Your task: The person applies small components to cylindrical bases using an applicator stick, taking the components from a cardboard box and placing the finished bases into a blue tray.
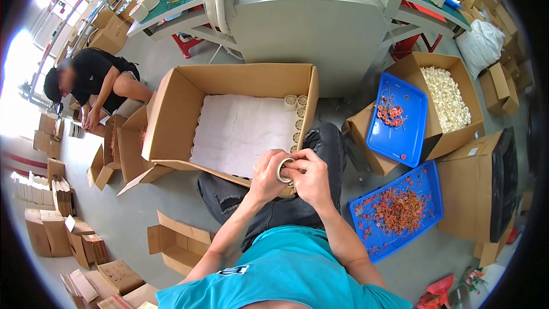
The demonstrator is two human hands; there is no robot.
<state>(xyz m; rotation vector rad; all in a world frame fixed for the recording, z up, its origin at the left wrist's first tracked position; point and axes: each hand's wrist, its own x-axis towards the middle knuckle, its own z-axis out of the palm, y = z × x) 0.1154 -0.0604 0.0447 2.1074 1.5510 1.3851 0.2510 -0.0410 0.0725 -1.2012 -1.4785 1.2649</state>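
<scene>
My left hand (267, 176) is closed round a small off-white cylindrical piece (279, 170), whose round open end faces up. From the other side, my right hand (309, 176) has its fingers pinched at the opening of that piece. Whatever small part the right fingers may hold is hidden. Both hands are over the near right corner of a large open cardboard box (231, 75). A white sheet (240, 131) covers much of its inside. Several similar round pieces (298, 125) stand in a row along its right wall, and more edges peep out at the left.
To my right, one blue tray (374, 252) holds a heap of small red-orange parts with wires; another blue tray (412, 151) rests on cartons. Beyond is a carton of white pieces (446, 100). A machine (309, 40) stands ahead. A seated person (97, 74) works at far left.
</scene>
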